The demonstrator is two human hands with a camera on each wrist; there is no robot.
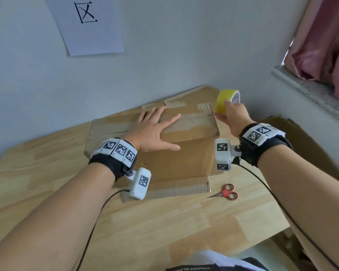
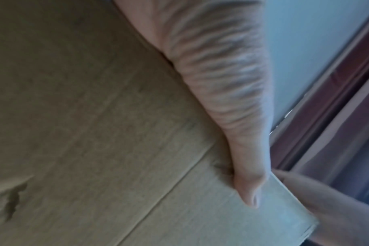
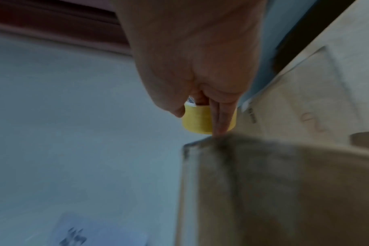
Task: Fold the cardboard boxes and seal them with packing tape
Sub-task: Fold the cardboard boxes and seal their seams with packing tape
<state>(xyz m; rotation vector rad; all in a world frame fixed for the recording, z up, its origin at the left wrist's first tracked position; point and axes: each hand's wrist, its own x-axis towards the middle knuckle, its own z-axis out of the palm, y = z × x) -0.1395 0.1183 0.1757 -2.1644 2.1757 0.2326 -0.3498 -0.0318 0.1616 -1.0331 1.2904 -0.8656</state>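
Note:
A brown cardboard box with old tape strips lies on the wooden table. My left hand presses flat on its top, fingers straight and spread. In the left wrist view the thumb lies along the cardboard near a flap seam. My right hand grips a yellow roll of packing tape at the box's far right corner. In the right wrist view the fingers curl round the roll, just above the box's corner.
Red-handled scissors lie on the table right of the box's near flap. A flattened cardboard sheet lies behind the box by the wall. More cardboard leans at the right under the windowsill. Cables run from both wrist cameras.

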